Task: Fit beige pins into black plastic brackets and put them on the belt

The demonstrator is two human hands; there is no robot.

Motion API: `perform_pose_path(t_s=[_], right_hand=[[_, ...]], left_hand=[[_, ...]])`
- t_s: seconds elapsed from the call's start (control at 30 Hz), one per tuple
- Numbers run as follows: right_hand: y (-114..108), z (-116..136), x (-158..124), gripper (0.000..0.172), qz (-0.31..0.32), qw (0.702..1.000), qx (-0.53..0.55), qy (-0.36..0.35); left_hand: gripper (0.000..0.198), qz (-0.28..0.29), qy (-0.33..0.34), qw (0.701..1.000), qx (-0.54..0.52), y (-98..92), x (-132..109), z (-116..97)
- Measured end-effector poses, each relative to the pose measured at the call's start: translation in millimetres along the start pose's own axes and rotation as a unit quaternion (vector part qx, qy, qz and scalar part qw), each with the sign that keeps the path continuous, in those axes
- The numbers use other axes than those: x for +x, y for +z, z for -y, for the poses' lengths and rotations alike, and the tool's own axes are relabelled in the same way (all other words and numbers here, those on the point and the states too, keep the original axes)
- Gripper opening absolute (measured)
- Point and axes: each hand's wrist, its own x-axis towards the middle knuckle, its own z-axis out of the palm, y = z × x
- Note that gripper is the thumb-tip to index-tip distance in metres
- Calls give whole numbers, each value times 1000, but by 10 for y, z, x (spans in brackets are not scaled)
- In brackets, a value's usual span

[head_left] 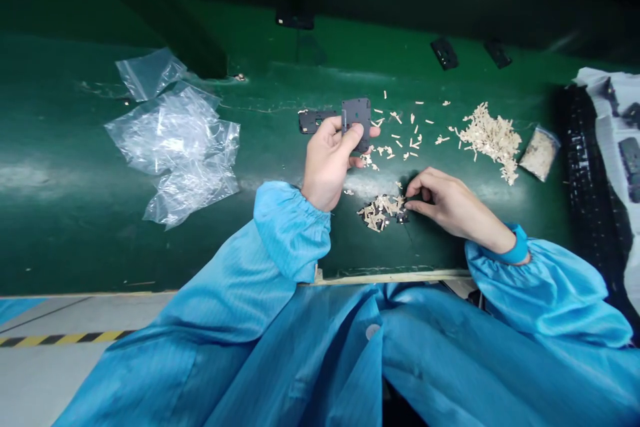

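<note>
Above the green table (pixel 270 167), we find a black plastic part (pixel 357 117) pinched between the left hand's (pixel 327 163) thumb and fingers. The right hand (pixel 445 203) is at the edge of a small mixed pile (pixel 383 212), fingers curled close together; we cannot tell whether they grip anything. We judge this a picking step; the next move calls for a fine pinch.

Factory workshop, green workbench (pixel 270 153), black-and-yellow floor tape (pixel 65 339), blue smock (pixel 320 347)
</note>
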Motion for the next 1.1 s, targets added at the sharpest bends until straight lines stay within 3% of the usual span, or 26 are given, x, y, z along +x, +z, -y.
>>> perform_pose_path(t_s=[0.13, 0.23, 0.33, 0.43, 0.5, 0.57, 0.73, 0.9, 1.0, 1.1], right_hand=[[-84, -21, 1, 16, 32, 997, 67, 30], [-194, 61, 12, 25, 64, 987, 136, 50], [-243, 205, 111, 23, -11, 989, 145, 26], [-175, 285, 300, 9, -148, 981, 108, -68], [-85, 256, 430, 3, -202, 966, 83, -136], [15, 165, 520, 7, -218, 959, 48, -177], [198, -114, 518, 14, -201, 957, -62, -198], [219, -135, 462, 17, -192, 947, -119, -229], [188, -70, 488, 15, -227, 923, -161, -266], [174, -28, 523, 16, -271, 880, -211, -328]], left_hand=[[20, 21, 5, 1000, 11, 11, -18, 5], [21, 72, -16, 997, 17, 26, -49, 22], [20, 120, -57, 990, 46, 30, -71, 32], [17, 132, -54, 986, 85, 14, -67, 20], [20, 130, -44, 986, 92, -2, -54, 4], [26, 119, -45, 988, 88, -15, -40, -9], [30, 87, -38, 990, 103, -17, -28, -16], [27, 84, -33, 986, 138, -12, -25, -30], [26, 77, -35, 982, 168, -12, -28, -39], [25, 83, -47, 981, 168, -8, -36, -42]])
